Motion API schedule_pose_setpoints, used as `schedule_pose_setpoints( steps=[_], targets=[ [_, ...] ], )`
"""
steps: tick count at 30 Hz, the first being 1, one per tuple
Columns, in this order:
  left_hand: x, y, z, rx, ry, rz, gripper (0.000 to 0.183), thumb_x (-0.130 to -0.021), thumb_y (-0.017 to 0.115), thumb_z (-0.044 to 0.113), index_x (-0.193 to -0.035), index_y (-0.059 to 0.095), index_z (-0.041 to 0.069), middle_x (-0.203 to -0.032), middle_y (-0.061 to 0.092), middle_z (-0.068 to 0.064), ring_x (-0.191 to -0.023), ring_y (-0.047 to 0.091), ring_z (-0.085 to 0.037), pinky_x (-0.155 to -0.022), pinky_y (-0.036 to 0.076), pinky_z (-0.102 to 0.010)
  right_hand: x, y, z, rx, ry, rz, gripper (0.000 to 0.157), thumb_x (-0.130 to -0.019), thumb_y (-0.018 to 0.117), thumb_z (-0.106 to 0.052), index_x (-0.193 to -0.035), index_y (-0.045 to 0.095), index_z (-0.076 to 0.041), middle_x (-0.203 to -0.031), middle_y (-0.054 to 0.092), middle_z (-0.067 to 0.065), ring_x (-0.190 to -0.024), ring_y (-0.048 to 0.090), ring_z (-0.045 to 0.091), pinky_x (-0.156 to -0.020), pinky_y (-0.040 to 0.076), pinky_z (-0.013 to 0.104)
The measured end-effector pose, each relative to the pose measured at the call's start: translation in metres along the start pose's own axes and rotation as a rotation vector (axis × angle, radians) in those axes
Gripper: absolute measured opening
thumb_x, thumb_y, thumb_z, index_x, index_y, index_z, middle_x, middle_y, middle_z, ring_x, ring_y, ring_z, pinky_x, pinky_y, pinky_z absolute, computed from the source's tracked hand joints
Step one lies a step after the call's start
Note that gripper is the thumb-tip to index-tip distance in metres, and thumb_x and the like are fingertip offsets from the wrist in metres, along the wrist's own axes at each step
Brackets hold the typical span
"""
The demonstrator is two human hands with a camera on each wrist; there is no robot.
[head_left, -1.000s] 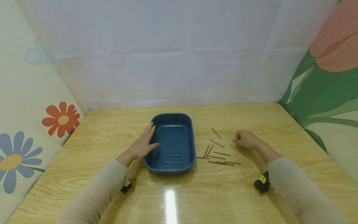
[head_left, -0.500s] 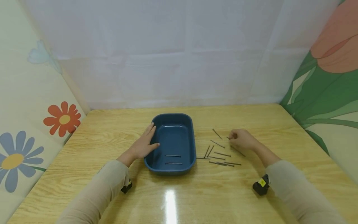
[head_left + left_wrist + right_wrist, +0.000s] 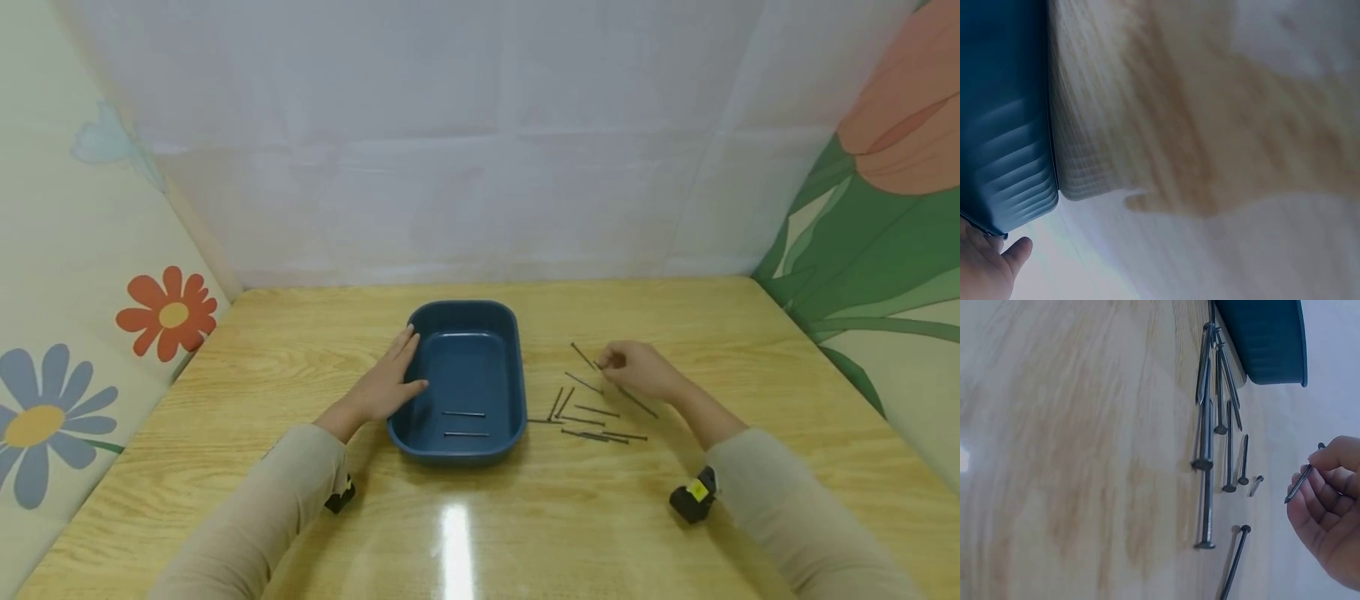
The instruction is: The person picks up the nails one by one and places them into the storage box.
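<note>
Right hand [image 3: 637, 371] has a single nail [image 3: 1301, 482] pinched between thumb and fingers, head poking out one end, point out the other. Looks lifted off the counter [image 3: 585, 525]. Change over the last second: that hand slid toward the tray, nail along with it. Reads as pickup done, carry started, drop not made; nail is outside the tray, above the loose ones.

Loose nails [image 3: 597, 411] lie scattered beside the tray, several crossing or touching, positions unchanged. So most of the work looks left.

Blue tray [image 3: 521, 375]: hasn't moved, two nails [image 3: 466, 434] flat on its floor, near end. Count same as a second ago.

Left hand [image 3: 382, 390] is spread along the tray's left rim, probably steadying it. Can't tell how hard it presses.
</note>
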State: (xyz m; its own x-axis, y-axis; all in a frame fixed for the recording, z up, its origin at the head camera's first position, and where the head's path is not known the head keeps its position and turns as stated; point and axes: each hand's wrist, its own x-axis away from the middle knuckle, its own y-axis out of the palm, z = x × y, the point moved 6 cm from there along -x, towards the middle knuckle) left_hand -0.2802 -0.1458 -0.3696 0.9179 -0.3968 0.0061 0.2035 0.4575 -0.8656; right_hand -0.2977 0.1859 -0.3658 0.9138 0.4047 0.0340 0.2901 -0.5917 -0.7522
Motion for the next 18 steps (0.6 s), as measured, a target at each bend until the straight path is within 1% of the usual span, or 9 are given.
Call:
schedule_pose_setpoints(
  steps=[5,9,12,18],
  targets=[
    [0.0,-0.001,0.001,0.0,0.011,0.006,0.071,-0.087,0.049,0.026,-0.138,0.006,0.0,-0.143,-0.007,-0.009,-0.129,-0.002,-0.025,-0.099,0.014,-0.046,-0.001,0.001,-0.008,-0.018,-0.007,-0.01,0.015,-0.082,0.052,-0.004,-0.093,0.055,0.005,-0.083,0.056,0.012,-0.072,0.052,0.021,-0.061,0.045,0.031],
    [0.0,0.0,0.001,0.0,0.007,0.008,0.071,-0.087,0.049,0.025,-0.138,0.006,0.0,-0.143,-0.006,-0.009,-0.129,-0.001,-0.025,-0.099,0.014,-0.046,-0.002,0.002,-0.014,-0.065,-0.007,-0.032,0.017,-0.083,0.051,-0.005,-0.095,0.054,0.007,-0.083,0.056,0.015,-0.067,0.052,0.021,-0.058,0.046,0.033],
    [0.0,0.0,0.001,0.002,0.008,0.004,0.071,-0.087,0.049,0.025,-0.138,0.006,0.0,-0.143,-0.006,-0.01,-0.129,-0.002,-0.026,-0.099,0.013,-0.046,-0.002,0.004,-0.017,-0.088,-0.013,-0.042,0.018,-0.083,0.052,-0.006,-0.096,0.053,0.007,-0.083,0.056,0.015,-0.068,0.052,0.02,-0.059,0.046,0.034],
    [0.001,0.0,0.002,0.017,0.004,0.002,0.071,-0.087,0.049,0.025,-0.138,0.006,0.0,-0.143,-0.007,-0.009,-0.129,-0.002,-0.025,-0.099,0.013,-0.046,-0.005,0.006,-0.024,-0.127,-0.043,-0.044,0.02,-0.084,0.052,-0.008,-0.098,0.053,0.006,-0.087,0.055,0.016,-0.074,0.051,0.019,-0.066,0.046,0.037]
  ],
)
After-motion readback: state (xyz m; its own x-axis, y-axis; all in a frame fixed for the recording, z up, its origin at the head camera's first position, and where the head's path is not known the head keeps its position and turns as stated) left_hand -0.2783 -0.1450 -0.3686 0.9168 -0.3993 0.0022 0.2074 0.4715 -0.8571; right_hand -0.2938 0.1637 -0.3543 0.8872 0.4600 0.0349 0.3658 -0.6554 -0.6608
